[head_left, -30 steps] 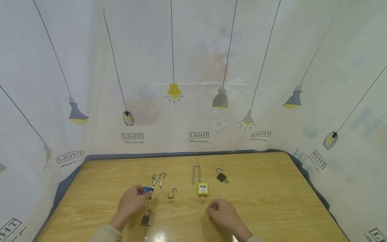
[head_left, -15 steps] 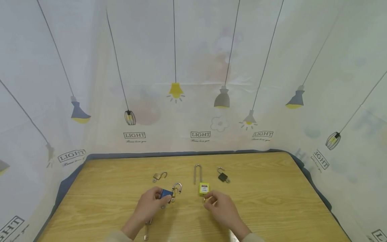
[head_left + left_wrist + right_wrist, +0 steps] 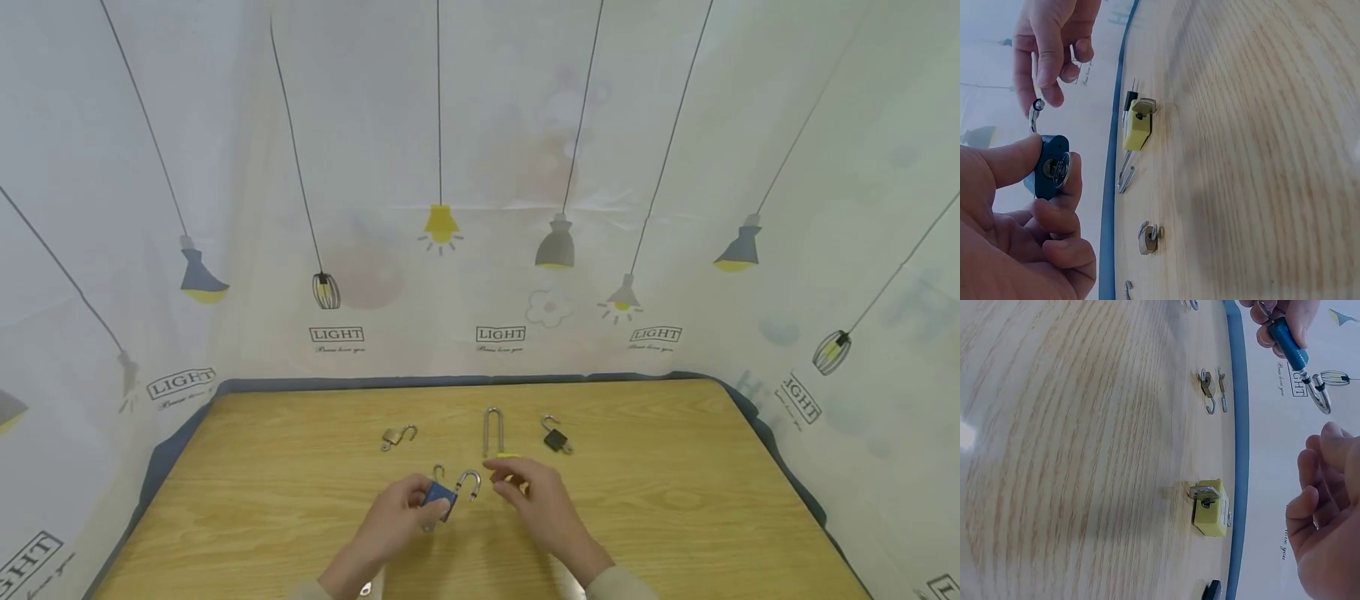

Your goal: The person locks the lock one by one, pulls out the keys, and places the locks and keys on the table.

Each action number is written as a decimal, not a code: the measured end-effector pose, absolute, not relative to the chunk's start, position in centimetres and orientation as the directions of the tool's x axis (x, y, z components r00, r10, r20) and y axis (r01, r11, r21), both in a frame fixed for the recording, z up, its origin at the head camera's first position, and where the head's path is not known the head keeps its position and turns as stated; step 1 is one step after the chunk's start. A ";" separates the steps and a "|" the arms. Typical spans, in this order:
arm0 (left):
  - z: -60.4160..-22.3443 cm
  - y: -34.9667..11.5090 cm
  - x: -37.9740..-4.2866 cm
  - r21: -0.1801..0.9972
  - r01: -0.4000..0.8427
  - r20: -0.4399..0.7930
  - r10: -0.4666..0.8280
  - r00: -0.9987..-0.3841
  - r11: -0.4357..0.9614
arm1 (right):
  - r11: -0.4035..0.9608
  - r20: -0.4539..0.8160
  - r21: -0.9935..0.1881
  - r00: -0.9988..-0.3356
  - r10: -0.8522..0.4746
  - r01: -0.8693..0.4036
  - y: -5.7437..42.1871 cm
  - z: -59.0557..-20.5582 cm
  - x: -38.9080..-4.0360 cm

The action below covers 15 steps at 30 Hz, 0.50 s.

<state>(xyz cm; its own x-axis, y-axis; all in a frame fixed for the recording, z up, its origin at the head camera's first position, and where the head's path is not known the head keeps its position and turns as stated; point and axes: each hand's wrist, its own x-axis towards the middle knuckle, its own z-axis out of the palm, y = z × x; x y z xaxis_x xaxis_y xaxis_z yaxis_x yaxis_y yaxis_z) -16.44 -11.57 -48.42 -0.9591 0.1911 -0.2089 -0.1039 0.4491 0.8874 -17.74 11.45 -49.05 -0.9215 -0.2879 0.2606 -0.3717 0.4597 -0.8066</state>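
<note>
My left hand [image 3: 393,517] pinches a blue padlock [image 3: 439,498] between thumb and fingers, raised over the table. Its shackle [image 3: 470,479] is unlatched and points toward my right hand [image 3: 540,504]. In the left wrist view a key [image 3: 1064,170] sits in the padlock's keyhole. The right hand hovers close to the shackle end, fingers loosely bent and holding nothing. Behind it, mostly hidden in the head view, lies a yellow padlock [image 3: 1211,515] with a key [image 3: 1204,492] in it and a long shackle [image 3: 492,429].
On the wooden table [image 3: 675,517] a brass padlock [image 3: 392,436] lies to the back left, its shackle open. A black padlock [image 3: 556,439] lies back right. A smaller brass padlock [image 3: 1147,242] sits behind the blue one. A printed curtain [image 3: 405,358] surrounds the table.
My left hand has carried the blue padlock rightward across the table. The right hand has moved slightly forward, now covering most of the yellow padlock in the head view.
</note>
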 end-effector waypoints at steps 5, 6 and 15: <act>-48.3 -11.4 -16.2 0.895 -0.113 -0.231 0.232 -0.945 0.432 | 0.429 0.268 -0.814 -0.909 -0.320 -0.391 11.4 -49.4 -17.9; -48.3 -11.4 -16.1 0.897 -0.113 -0.233 0.240 -0.942 0.427 | 0.422 0.273 -0.815 -0.905 -0.327 -0.398 11.4 -49.5 -17.9; -48.4 -11.5 -16.1 0.907 -0.118 -0.247 0.284 -0.927 0.404 | 0.318 0.281 -0.852 -0.876 -0.392 -0.415 11.2 -50.0 -17.8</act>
<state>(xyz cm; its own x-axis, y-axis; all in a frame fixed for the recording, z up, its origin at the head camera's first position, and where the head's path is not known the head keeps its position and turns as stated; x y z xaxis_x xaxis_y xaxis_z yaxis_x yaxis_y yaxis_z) -16.07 -11.46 -48.45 -0.9265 0.2840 -0.2468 -0.1176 0.4044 0.9070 -17.84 11.19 -49.95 -0.8762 -0.3918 0.2807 -0.4153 0.3181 -0.8522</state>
